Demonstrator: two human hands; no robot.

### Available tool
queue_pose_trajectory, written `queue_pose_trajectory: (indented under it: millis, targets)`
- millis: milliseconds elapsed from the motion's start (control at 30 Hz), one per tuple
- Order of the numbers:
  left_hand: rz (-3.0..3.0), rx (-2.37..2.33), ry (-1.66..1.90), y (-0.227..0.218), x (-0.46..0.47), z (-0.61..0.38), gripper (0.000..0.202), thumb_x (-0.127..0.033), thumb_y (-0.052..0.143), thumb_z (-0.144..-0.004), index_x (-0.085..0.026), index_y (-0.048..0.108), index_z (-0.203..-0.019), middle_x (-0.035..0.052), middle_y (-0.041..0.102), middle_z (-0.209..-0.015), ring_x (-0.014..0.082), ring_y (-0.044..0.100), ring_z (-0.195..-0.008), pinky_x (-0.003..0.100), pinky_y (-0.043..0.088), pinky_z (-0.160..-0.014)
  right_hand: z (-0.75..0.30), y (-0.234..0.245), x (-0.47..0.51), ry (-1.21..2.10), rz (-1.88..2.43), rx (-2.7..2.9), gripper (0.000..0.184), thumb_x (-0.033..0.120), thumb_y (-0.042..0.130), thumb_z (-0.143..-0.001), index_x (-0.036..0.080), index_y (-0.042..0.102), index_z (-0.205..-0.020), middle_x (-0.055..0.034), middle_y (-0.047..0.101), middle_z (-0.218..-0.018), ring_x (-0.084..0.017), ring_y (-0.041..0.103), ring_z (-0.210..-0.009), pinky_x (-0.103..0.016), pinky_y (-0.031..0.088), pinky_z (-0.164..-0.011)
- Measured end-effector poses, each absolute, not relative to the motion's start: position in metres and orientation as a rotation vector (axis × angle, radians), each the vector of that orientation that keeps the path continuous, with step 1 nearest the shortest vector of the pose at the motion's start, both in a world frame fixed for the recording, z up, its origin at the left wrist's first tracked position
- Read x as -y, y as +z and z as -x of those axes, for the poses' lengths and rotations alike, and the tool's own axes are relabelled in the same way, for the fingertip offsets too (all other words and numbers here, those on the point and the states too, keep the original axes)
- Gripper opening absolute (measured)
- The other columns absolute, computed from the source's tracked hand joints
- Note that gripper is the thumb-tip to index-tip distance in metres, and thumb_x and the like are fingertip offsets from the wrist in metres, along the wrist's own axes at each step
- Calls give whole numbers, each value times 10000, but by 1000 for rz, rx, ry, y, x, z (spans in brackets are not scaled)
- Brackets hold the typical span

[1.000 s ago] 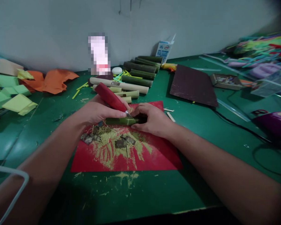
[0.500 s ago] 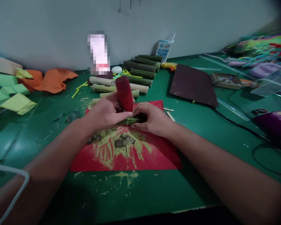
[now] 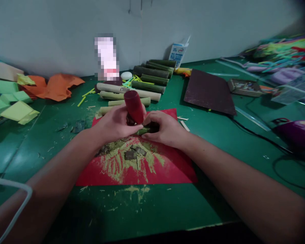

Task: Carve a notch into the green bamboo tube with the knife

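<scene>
My left hand (image 3: pixel 114 124) is closed around a tool with a thick, tapered red handle (image 3: pixel 135 107). The handle leans with its broad end up and toward the left; its working tip is hidden between my hands. Under that tip lies a short green bamboo piece (image 3: pixel 145 130), with my right hand (image 3: pixel 167 131) gripping its right end between thumb and curled fingers. The hands nearly touch. Beneath them is a red sheet (image 3: pixel 178 169), strewn with greenish-yellow dust (image 3: pixel 117 166) and a few dark chips (image 3: pixel 130 155).
Several bamboo tubes (image 3: pixel 152 73) lie behind my hands, near a blurred-out upright screen (image 3: pixel 106 57). A dark board (image 3: pixel 209 91) and a small box of bits (image 3: pixel 245 87) are at right, with a black cable (image 3: pixel 259 135). Green and yellow papers (image 3: pixel 17 110) lie left.
The red handle's upper end has dropped lower and tipped slightly left and toward me, my left hand turning with it. My right hand and the bamboo piece stay almost in place.
</scene>
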State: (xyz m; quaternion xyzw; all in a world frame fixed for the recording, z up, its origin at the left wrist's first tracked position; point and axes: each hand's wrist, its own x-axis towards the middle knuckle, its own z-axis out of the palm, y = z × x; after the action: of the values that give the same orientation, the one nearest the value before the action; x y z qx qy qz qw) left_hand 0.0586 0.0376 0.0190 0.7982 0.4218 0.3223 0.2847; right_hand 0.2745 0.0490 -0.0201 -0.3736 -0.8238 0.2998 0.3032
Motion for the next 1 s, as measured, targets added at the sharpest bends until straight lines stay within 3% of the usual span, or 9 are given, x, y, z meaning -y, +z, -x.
queue_pose_trajectory:
  millis: [367,1000]
  targets:
    - [-2226,-1260,821,24,-35,-62,217,-342,749,-781,-185,768,-930,19,786,-843,188,702,-745,284,541,-656,-274,-19,-48,759,1007,2225,234,236,832,-713,218,637,-841,-38,703,-984,-218,633,-933,-364,471,-844]
    - [-2259,-1357,665,34,-35,-68,147,-312,685,-766,-186,725,-831,9,760,-781,175,676,-688,289,489,-624,-272,-13,-48,783,964,2250,234,239,818,-700,195,618,-813,-43,661,-931,-210,612,-891,-329,448,-783]
